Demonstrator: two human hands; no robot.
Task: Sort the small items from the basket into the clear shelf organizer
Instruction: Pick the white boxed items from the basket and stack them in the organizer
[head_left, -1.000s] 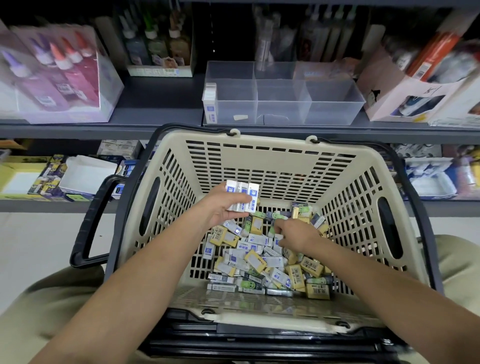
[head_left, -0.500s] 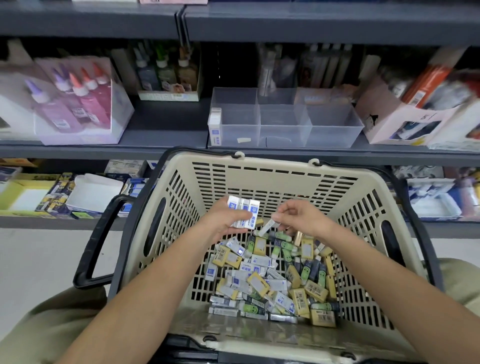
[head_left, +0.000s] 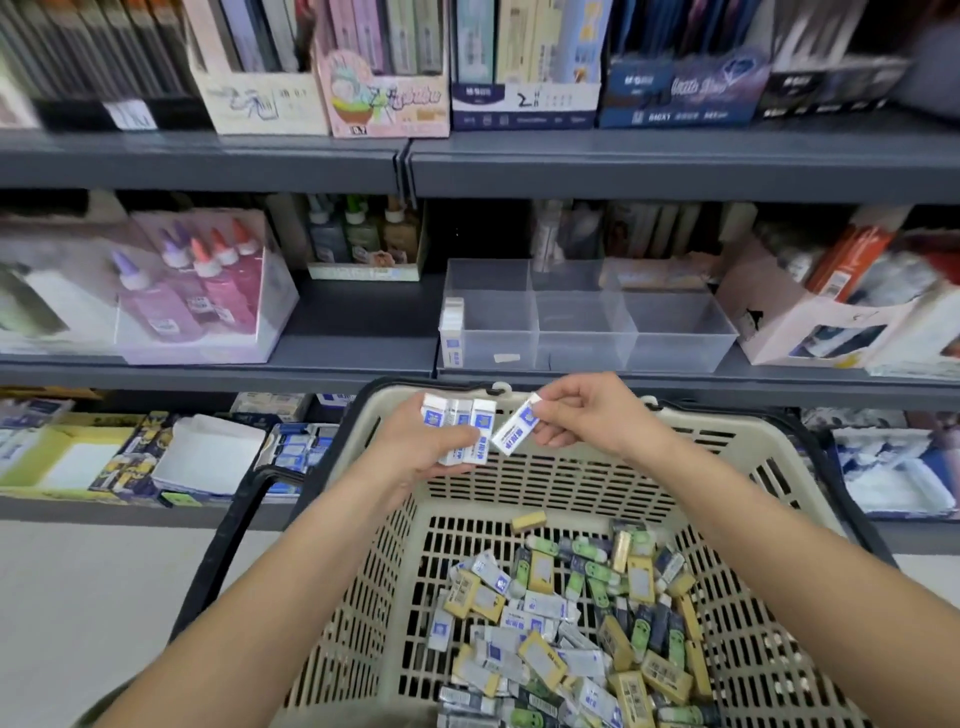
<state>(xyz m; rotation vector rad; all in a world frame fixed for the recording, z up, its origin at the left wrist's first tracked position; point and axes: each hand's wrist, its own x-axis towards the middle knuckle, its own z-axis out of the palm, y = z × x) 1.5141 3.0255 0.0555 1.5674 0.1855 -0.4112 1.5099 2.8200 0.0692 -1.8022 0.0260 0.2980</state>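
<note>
Over the basket (head_left: 571, 483), eraser (head_left: 516, 430) at fingertips (head_left: 545, 436) of right grip (head_left: 587, 415)

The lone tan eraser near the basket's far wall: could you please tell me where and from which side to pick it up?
Pinch the tan eraser across its two long sides, coming straight down from above. It lies flat on the basket floor, apart from the pile, long axis roughly left to right, so both long sides look free; the walls likely block any sideways approach.
</note>
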